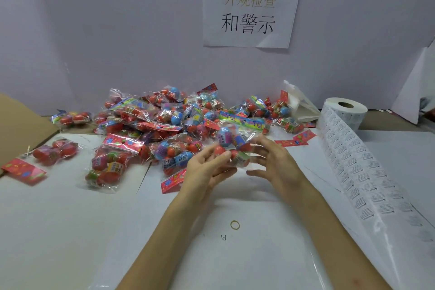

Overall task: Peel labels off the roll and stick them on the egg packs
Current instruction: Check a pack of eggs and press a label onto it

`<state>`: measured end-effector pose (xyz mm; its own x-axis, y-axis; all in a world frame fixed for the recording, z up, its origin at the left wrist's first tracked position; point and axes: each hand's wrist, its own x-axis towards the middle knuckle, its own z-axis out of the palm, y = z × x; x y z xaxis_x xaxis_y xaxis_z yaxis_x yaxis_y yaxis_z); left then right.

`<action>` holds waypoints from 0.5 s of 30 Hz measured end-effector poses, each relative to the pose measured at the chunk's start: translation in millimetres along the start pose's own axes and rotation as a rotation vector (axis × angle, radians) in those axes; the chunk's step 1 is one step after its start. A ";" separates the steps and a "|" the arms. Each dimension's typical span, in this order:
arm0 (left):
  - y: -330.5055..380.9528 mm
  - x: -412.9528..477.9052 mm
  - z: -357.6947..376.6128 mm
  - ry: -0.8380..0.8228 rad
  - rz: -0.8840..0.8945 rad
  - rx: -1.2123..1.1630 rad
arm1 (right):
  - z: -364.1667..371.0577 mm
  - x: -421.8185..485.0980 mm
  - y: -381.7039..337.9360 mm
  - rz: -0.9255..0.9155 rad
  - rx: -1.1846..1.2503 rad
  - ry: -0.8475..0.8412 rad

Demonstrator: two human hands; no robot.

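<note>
Left hand [207, 168] pinches 1 egg pack [231, 142], palm up; right hand [274, 161], fingers spread, touches its side

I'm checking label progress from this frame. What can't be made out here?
1. Head view: the pack between left hand and right hand is motion-blurred; any label on it cannot be seen.
2. Right hand's grip: blurred by motion.
3. Print on the strip: too small to read.
4. Box: cut off by the left edge.
5. Pile: lower packs hidden by those on top.
</note>
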<state>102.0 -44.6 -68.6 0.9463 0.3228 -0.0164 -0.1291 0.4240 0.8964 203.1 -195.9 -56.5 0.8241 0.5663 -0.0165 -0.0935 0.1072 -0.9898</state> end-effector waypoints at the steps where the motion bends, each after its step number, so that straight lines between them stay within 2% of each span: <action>1: -0.5 -0.5 0.4 -0.013 0.014 0.041 | 3.0 -0.1 0.0 -0.016 -0.026 0.015; 9: -6.3 -2.5 4.5 -0.054 -0.034 0.223 | 1.3 -1.7 4.3 -0.117 -0.044 0.153; 15: -4.8 -3.8 6.7 -0.018 -0.020 0.303 | 3.2 -4.2 5.0 -0.208 -0.217 0.085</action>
<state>101.1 -53.5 -69.8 0.9531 0.3010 -0.0302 -0.0184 0.1573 0.9874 197.4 -195.1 -60.9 0.8574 0.4794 0.1871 0.1963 0.0314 -0.9800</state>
